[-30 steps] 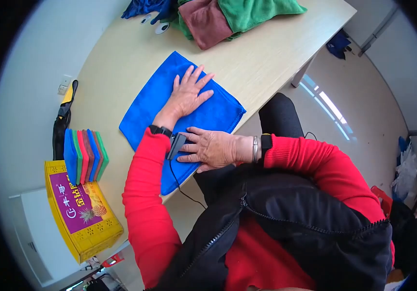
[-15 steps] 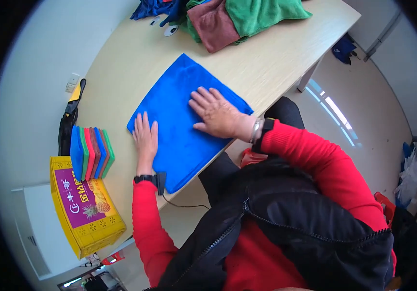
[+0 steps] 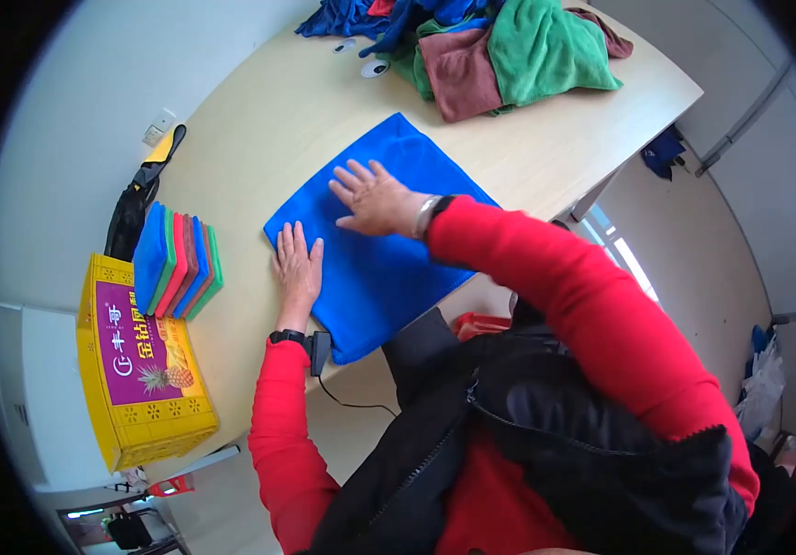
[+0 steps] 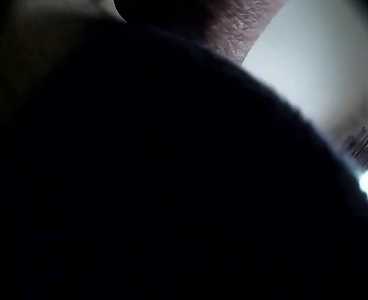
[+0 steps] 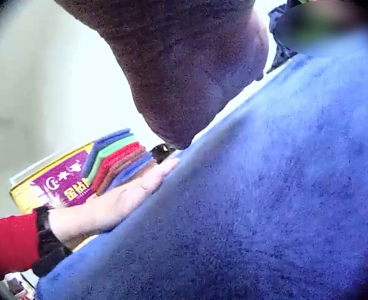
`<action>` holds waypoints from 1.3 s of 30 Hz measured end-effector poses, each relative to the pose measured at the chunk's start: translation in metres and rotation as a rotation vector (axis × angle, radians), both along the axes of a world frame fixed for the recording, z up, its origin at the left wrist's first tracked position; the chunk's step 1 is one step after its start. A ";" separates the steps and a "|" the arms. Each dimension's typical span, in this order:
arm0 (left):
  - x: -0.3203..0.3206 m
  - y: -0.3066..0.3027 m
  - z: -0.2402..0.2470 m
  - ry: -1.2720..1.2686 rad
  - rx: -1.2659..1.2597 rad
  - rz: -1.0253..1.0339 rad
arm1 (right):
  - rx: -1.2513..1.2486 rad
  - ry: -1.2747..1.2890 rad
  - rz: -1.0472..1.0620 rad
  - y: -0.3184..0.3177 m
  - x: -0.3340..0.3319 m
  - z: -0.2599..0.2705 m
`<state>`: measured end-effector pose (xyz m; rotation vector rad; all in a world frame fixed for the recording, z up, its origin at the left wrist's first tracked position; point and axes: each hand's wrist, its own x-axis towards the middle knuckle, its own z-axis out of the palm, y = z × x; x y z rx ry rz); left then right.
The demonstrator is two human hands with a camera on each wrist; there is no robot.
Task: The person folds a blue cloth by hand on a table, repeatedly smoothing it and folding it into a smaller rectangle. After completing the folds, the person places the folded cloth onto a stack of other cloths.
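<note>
A blue cloth (image 3: 389, 268) lies spread flat on the table, its right-hand corners near the table edge. My left hand (image 3: 298, 273) rests on its left edge, fingers straight. Over the cloth's upper middle is my right hand (image 3: 375, 199), fingers spread and holding nothing. In the right wrist view, the right hand (image 5: 190, 69) looms large above the cloth (image 5: 284, 181), and the left hand (image 5: 118, 203) lies along its edge. The left wrist view is mostly dark, with only a patch of skin at the top.
A row of folded coloured cloths (image 3: 180, 264) stands at the left by a yellow box (image 3: 153, 416) and a black strap (image 3: 130, 217). Crumpled green, brown and blue cloths (image 3: 546, 55) lie at the back, beside two googly eyes (image 3: 375, 68).
My left hand has moved from the upper part of the cloth to its left edge. The right has gone from the near edge up and left across it. The head view has shifted.
</note>
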<state>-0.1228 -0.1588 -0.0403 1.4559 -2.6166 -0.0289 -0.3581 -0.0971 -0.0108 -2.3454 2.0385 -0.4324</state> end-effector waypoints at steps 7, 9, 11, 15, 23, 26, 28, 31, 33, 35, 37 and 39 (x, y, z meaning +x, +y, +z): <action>0.002 0.000 -0.004 0.016 -0.003 0.010 | 0.017 0.005 -0.173 -0.030 -0.057 -0.024; 0.000 -0.002 -0.003 0.026 -0.014 0.009 | -0.021 0.004 -0.238 -0.030 -0.084 -0.026; 0.000 -0.001 -0.003 0.034 -0.014 0.004 | -0.010 -0.064 -0.335 -0.026 -0.102 -0.023; 0.001 0.001 0.005 0.027 0.037 0.027 | 0.001 0.035 -0.405 -0.028 -0.104 -0.012; -0.031 -0.034 0.012 -0.028 -0.086 -0.045 | -0.011 0.040 -0.097 -0.055 -0.063 -0.007; -0.033 -0.051 0.009 -0.006 -0.069 -0.020 | 0.002 0.026 -0.096 -0.065 -0.068 -0.003; -0.022 -0.052 0.000 0.054 -0.046 0.015 | 0.046 0.016 -0.164 -0.060 -0.075 -0.005; -0.015 -0.052 -0.001 0.049 -0.033 0.128 | 0.035 0.009 -0.216 -0.063 -0.084 -0.016; -0.020 -0.054 0.010 0.047 -0.043 0.175 | 0.013 0.002 -0.251 -0.067 -0.079 -0.012; -0.038 -0.049 0.018 -0.028 -0.128 0.079 | -0.021 0.117 -0.194 -0.066 -0.065 -0.008; -0.061 -0.053 0.011 -0.063 -0.166 0.030 | -0.033 0.177 -0.166 -0.068 -0.048 -0.012; -0.083 -0.070 -0.008 0.067 -0.185 -0.290 | -0.063 0.095 -0.032 -0.082 -0.027 -0.030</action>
